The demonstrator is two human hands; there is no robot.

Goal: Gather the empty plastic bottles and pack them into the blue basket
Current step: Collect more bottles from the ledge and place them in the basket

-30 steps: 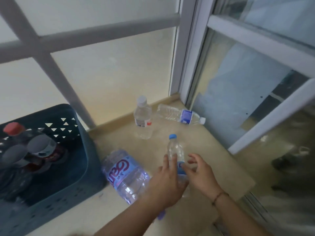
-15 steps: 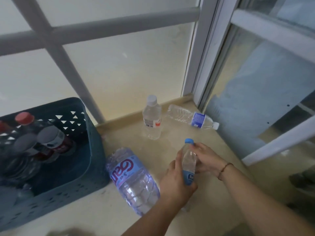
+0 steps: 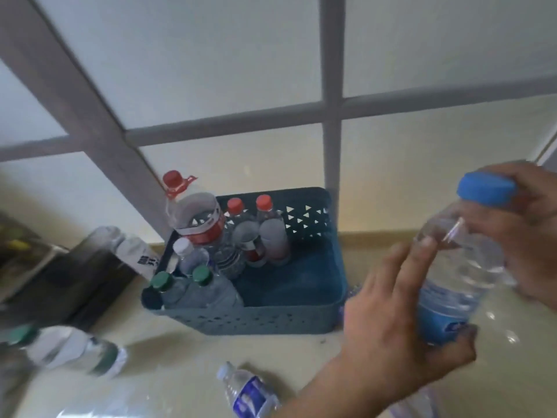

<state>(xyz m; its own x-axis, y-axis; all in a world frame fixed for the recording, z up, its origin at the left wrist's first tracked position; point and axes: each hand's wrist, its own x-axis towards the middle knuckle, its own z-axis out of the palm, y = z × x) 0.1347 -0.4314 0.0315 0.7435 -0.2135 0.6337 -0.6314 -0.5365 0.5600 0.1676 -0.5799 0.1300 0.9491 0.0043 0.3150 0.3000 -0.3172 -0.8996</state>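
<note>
I hold a clear plastic bottle (image 3: pixel 461 267) with a blue cap and blue label, raised at the right, just right of the blue basket (image 3: pixel 256 318). My left hand (image 3: pixel 401 333) grips its lower, labelled part, thumb underneath. Its neck, just under the cap, is in my right hand (image 3: pixel 530 224). The basket sits against the window frame. Several upright bottles with red, green and white caps fill its left and back parts; its right half shows bare floor.
A green-labelled bottle (image 3: pixel 75 354) lies on the ledge at left. Near the bottom edge lies a small blue-labelled bottle (image 3: pixel 250 393). A white-labelled bottle (image 3: pixel 132 251) leans behind the basket's left side, next to a dark box (image 3: pixel 75 285).
The view has swung left from the corner to the basket. Both hands have lifted the blue-capped bottle off the ledge and carried it toward the basket.
</note>
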